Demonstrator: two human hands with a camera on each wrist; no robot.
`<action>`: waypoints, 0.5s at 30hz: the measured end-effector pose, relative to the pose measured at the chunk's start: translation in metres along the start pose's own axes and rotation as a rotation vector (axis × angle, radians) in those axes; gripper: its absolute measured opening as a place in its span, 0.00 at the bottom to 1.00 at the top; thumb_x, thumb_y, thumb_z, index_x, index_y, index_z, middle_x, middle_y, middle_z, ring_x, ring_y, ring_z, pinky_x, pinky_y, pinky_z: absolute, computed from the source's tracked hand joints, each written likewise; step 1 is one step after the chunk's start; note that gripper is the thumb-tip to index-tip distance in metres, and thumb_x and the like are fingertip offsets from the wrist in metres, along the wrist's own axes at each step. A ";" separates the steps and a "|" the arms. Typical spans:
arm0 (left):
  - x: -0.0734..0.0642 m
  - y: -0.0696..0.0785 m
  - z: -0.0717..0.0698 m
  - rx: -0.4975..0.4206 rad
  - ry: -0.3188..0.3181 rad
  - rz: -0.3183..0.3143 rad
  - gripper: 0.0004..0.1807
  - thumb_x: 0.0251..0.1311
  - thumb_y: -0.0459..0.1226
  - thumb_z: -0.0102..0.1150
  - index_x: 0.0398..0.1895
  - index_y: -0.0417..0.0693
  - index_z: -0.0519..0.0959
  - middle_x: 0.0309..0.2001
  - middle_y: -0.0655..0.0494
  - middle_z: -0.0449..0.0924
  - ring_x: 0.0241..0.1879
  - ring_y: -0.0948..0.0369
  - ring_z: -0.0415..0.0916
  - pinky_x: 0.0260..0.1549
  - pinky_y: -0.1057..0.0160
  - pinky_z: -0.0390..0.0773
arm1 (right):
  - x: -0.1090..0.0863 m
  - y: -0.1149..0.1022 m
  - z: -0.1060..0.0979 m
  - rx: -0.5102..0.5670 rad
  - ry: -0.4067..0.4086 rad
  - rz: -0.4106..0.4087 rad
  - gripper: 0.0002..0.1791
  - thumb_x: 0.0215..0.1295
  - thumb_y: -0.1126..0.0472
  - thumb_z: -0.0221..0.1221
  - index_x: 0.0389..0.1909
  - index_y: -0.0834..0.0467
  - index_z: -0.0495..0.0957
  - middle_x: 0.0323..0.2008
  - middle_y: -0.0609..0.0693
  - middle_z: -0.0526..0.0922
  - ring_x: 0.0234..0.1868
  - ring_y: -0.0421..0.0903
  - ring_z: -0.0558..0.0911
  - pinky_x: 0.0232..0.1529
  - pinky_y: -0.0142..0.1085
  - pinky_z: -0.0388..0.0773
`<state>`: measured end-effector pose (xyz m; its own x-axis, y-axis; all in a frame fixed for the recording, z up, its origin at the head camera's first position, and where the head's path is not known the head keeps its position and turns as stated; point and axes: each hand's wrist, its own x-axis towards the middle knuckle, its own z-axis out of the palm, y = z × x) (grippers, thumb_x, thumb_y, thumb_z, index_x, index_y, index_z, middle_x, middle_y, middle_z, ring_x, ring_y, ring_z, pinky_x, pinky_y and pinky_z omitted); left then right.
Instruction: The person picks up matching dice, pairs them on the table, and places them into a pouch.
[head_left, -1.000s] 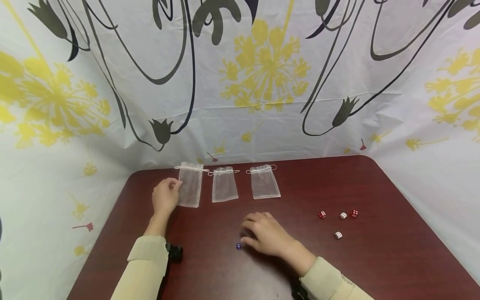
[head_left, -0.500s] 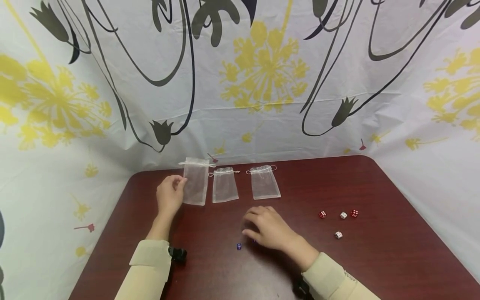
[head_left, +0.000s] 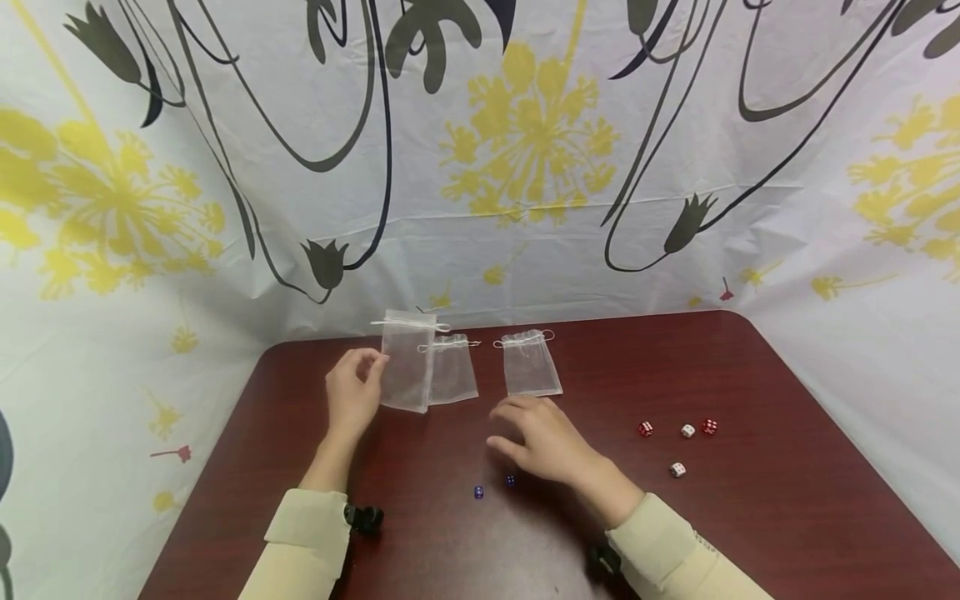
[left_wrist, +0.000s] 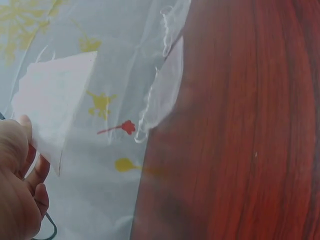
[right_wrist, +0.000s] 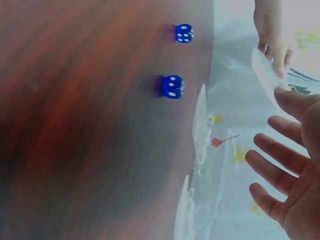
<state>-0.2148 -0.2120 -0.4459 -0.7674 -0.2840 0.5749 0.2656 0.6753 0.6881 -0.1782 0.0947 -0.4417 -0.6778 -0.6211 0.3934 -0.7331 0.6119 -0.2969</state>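
White sheer fabric forms the held bag [head_left: 405,368], which is pinched at its left side by the left hand [head_left: 354,392]; the thumb and fingers are closed together on the material. The bag is positioned at the far edge of the tabletop [head_left: 420,508], left of centre, with its drawstring end seen beyond that edge. Its long axis is directed roughly from the near edge to the far edge. In the left wrist view it is shown raised. From the head view, the left part of the middle bag [head_left: 455,377] is overlapped by it; contact between the two cannot be confirmed. The right bag [head_left: 531,367] is placed farther along the same edge.

Governing relation: from the right hand [head_left: 540,442], the held bag is located to the left and toward the far edge, while the two blue dice [head_left: 478,492] are located just toward the near edge and slightly left. The dice are therefore nearer to the right hand than to the left. The right fingers are spread and relaxed, and nothing is held by them. Two red dice [head_left: 646,429] and two white dice [head_left: 678,470] are grouped toward the right edge.
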 end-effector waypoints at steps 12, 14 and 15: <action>-0.004 0.020 0.000 -0.128 -0.036 0.040 0.05 0.61 0.32 0.70 0.30 0.42 0.82 0.30 0.51 0.81 0.29 0.60 0.73 0.29 0.65 0.73 | 0.012 0.002 -0.010 0.075 0.054 0.039 0.17 0.64 0.52 0.69 0.48 0.56 0.84 0.46 0.47 0.85 0.49 0.47 0.84 0.51 0.47 0.80; -0.004 0.023 0.000 -0.147 -0.047 0.062 0.05 0.61 0.31 0.70 0.30 0.41 0.82 0.30 0.51 0.81 0.29 0.60 0.73 0.29 0.60 0.75 | 0.014 0.002 -0.012 0.074 0.060 0.043 0.16 0.64 0.51 0.69 0.48 0.56 0.84 0.46 0.47 0.85 0.49 0.47 0.84 0.50 0.48 0.80; -0.005 0.024 0.000 -0.155 -0.051 0.075 0.04 0.60 0.30 0.70 0.30 0.41 0.83 0.30 0.52 0.81 0.29 0.60 0.74 0.28 0.58 0.76 | 0.014 0.002 -0.012 0.077 0.064 0.045 0.16 0.64 0.52 0.69 0.48 0.56 0.84 0.46 0.47 0.85 0.49 0.47 0.84 0.50 0.49 0.81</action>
<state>-0.2046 -0.1946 -0.4320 -0.7693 -0.1993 0.6069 0.4072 0.5791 0.7063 -0.1886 0.0931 -0.4259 -0.7069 -0.5596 0.4327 -0.7059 0.5972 -0.3808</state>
